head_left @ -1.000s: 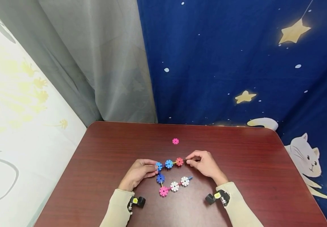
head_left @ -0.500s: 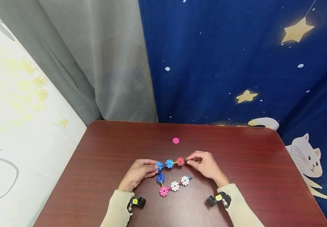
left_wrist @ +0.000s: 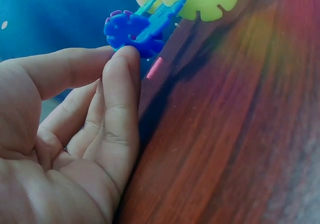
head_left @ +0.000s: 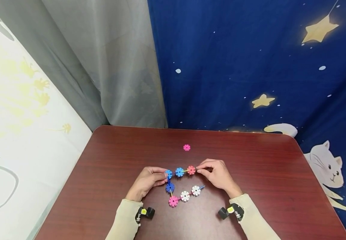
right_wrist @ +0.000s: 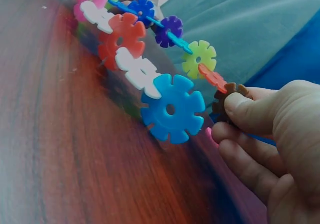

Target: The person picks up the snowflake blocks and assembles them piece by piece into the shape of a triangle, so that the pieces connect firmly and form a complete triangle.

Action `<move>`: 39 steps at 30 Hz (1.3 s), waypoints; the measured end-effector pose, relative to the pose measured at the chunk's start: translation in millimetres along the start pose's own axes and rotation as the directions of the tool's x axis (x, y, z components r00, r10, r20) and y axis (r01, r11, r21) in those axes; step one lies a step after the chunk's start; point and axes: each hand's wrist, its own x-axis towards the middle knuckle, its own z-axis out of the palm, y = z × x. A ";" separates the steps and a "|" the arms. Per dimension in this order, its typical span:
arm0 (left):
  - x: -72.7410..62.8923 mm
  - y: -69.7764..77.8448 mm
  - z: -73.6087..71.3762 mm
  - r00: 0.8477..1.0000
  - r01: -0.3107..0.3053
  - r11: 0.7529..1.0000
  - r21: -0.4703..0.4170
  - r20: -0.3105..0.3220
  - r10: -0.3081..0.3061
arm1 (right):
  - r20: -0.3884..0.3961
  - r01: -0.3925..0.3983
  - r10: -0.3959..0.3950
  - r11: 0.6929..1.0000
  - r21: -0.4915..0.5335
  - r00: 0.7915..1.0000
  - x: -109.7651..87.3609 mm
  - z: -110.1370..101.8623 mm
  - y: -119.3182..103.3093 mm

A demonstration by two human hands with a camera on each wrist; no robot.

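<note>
A chain of notched, flower-shaped plastic snowflake discs, slotted edge to edge, forms a three-sided shape open on the right. My left hand (head_left: 146,182) pinches a blue disc (left_wrist: 127,33) at the far left corner between thumb and fingers. At the end of the far row, my right hand (head_left: 218,175) pinches a brown disc (right_wrist: 231,96) that joins an orange-red disc (right_wrist: 212,77). Along the near row are a pink disc (head_left: 173,201) and two white discs (head_left: 185,196), ending in a blue disc (right_wrist: 172,108) seen face-on in the right wrist view.
A loose pink disc (head_left: 186,147) lies by itself on the brown wooden table (head_left: 124,143), beyond the chain. Past the table's far edge hang a grey curtain (head_left: 124,66) and a blue star-patterned curtain (head_left: 209,83).
Both hands keep their hold on the chain and have barely moved. The head view has shifted slightly; the arrangement of discs looks the same.
</note>
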 end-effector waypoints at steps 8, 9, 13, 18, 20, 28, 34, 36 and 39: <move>1.7 0.3 4.1 1.000 -0.012 1.000 0.012 -0.009 0.012 | -0.033 0.042 -0.043 0.998 -0.042 0.999 0.3 2.5 -1.6; 1.3 0.7 4.4 1.000 -0.012 1.000 0.013 -0.006 0.012 | -0.036 0.042 -0.044 0.998 -0.040 0.998 0.2 2.6 -1.5; -0.9 1.8 1.9 1.000 -0.008 0.999 0.039 0.010 0.007 | -0.017 0.003 -0.003 1.000 -0.020 1.000 -0.4 4.0 -1.8; -5.3 6.2 -2.4 0.999 0.023 0.995 0.092 0.037 -0.027 | 0.043 -0.065 0.064 0.997 0.029 0.997 -1.2 6.2 -2.8; -7.2 9.9 -3.6 0.999 0.026 0.989 0.146 0.041 -0.033 | 0.063 -0.078 0.075 0.996 0.038 0.995 -1.4 6.2 -2.8; -11.5 30.2 -1.5 0.995 -0.082 0.877 0.473 -0.016 0.101 | 0.110 -0.081 0.078 0.996 0.025 0.991 2.1 3.9 -4.6; -0.2 35.1 9.7 0.989 -0.146 0.806 0.573 0.060 0.136 | 0.167 -0.054 0.057 0.998 -0.024 0.984 7.0 8.5 -2.2; 3.6 35.5 13.5 0.988 -0.155 0.797 0.584 0.090 0.126 | 0.190 -0.042 0.049 0.998 -0.038 0.981 9.5 10.6 -1.9; 8.1 36.6 18.4 0.988 -0.150 0.782 0.605 0.111 0.104 | 0.218 -0.055 0.063 0.998 -0.043 0.974 13.0 12.3 -3.6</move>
